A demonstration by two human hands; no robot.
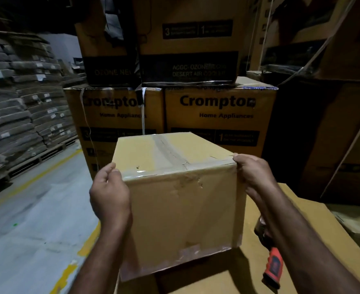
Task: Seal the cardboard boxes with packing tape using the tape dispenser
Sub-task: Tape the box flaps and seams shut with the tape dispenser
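Observation:
A plain brown cardboard box (183,209) stands in front of me on a larger flat carton (249,272). Clear tape runs along its top seam and down its near face. My left hand (109,192) holds the box's near left top corner, thumb on top and fingers round the side. My right hand (253,172) grips the near right top corner, fingertips on the taped edge. The tape dispenser (272,266), with a red and black handle, lies on the carton to the right, partly hidden under my right forearm.
Large printed appliance cartons (219,115) are stacked close behind the box, with more dark cartons to the right. On the left, a grey floor (26,230) with yellow lines leads past pallets of stacked flat packs (22,102).

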